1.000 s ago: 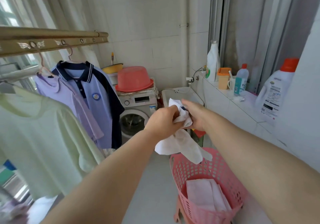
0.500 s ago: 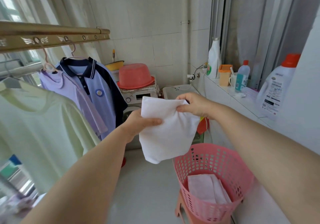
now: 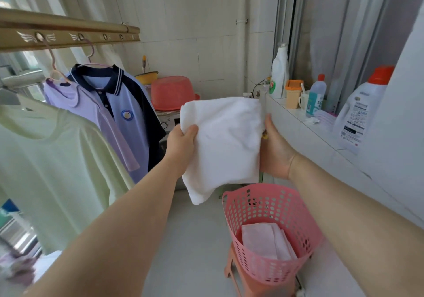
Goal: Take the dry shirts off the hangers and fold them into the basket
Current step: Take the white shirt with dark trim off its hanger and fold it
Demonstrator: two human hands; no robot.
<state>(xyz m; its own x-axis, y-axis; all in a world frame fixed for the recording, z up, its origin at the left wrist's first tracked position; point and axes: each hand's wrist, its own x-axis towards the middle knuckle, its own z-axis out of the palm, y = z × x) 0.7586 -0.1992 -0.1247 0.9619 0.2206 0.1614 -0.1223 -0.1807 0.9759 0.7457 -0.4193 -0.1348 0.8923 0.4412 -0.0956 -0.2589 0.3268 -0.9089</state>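
Observation:
A folded white shirt (image 3: pixel 222 143) is held up in front of me. My left hand (image 3: pixel 182 143) pinches its left edge and my right hand (image 3: pixel 275 152) grips its right edge from behind. Below it, a pink perforated basket (image 3: pixel 296 218) stands on a low stool, with a folded white garment (image 3: pixel 266 241) lying inside. On the left, a pale green shirt (image 3: pixel 52 159), a lilac shirt (image 3: pixel 75 99) and a blue polo with a navy collar (image 3: pixel 124 118) hang on hangers from a gold rail (image 3: pixel 68 35).
A white ledge (image 3: pixel 305 136) runs along the right with detergent bottles (image 3: pixel 360 111) and cups. At the back stands a washing machine with a red basin (image 3: pixel 172 92) on top. The floor between the hanging shirts and the basket is pale tile (image 3: pixel 195 239).
The bunched white shirt has been spread out and folded into a flat rectangle. My hands moved apart to its two edges, and it now sits higher in view above the basket.

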